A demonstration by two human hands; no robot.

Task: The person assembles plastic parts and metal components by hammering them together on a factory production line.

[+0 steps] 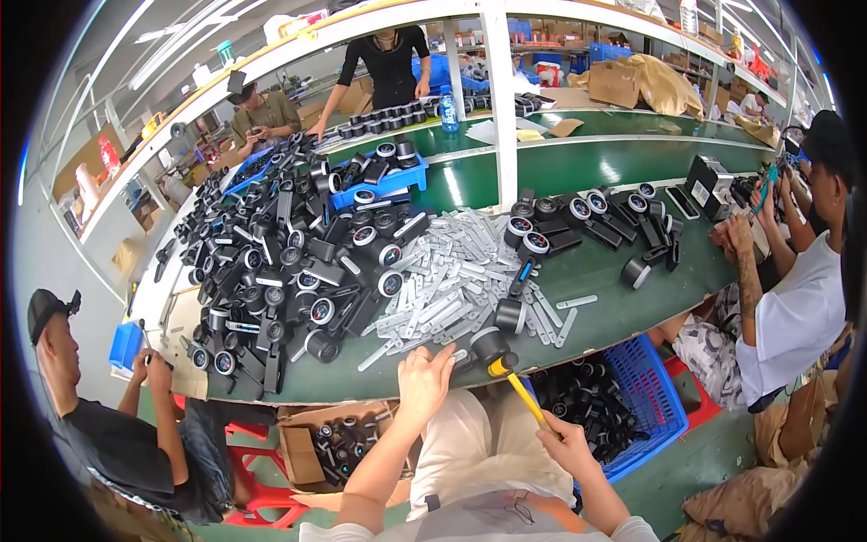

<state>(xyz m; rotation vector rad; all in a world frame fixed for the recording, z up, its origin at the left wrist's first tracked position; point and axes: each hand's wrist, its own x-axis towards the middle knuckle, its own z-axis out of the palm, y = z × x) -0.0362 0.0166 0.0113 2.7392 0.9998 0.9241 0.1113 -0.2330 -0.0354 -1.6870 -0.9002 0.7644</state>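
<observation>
Yellow shows on the handle of the hammer-like tool [526, 397], angled up to a black cylinder [490, 346] at the tabletop's [677, 280] near edge. Short, square strokes, fingers clear, would probably serve best. Right hand [564, 441] wraps the handle's lower end; left hand [424, 384] is partly open, its contents unclear.

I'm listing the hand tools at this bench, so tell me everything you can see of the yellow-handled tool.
The yellow-handled tool looks like a mallet. Its handle is slim, straight and bright yellow; its material is hard to tell. At the far end is a thick black cylinder that appears to be its head, though the join is unclear. The right hand grips the handle's near end, and from there the tool slants forward and leftward to the near edge of the green table.
</observation>
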